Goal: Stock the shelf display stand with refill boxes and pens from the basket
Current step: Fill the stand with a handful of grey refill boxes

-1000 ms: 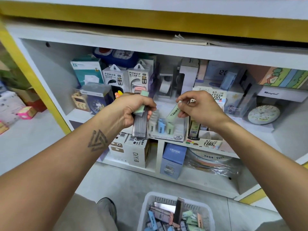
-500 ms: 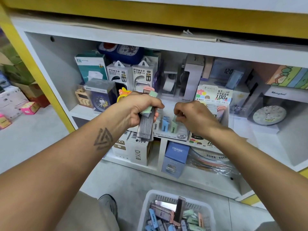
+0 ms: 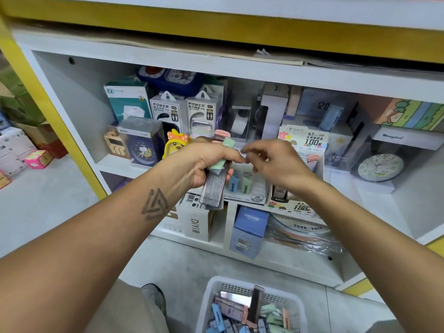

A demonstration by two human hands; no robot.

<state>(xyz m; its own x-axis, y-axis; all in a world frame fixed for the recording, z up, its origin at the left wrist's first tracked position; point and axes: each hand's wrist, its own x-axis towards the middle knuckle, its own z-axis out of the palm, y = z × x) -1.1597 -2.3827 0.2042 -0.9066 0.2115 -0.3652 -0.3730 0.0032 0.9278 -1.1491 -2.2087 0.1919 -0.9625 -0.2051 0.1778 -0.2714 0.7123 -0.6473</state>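
Many refill boxes [image 3: 242, 318] fill my basket [image 3: 299, 308]; left hand [image 3: 204, 164] grips a stack [image 3: 215, 186], right hand's [image 3: 276, 164] grip unclear.

Mint-green and pink refill boxes [image 3: 225, 150] over a grey stack; white basket [image 3: 252, 306]; yellow-trimmed white shelf [image 3: 216, 66]; blue box [image 3: 249, 227].

Pretty bright, even light on your shelf [image 3: 168, 61], soft shadows only at the far back of it. Your right hand [image 3: 274, 162] is motion-smeared at the fingers. Wide lens bends the yellow trim [image 3: 216, 27] near the edges, and corners go soft.
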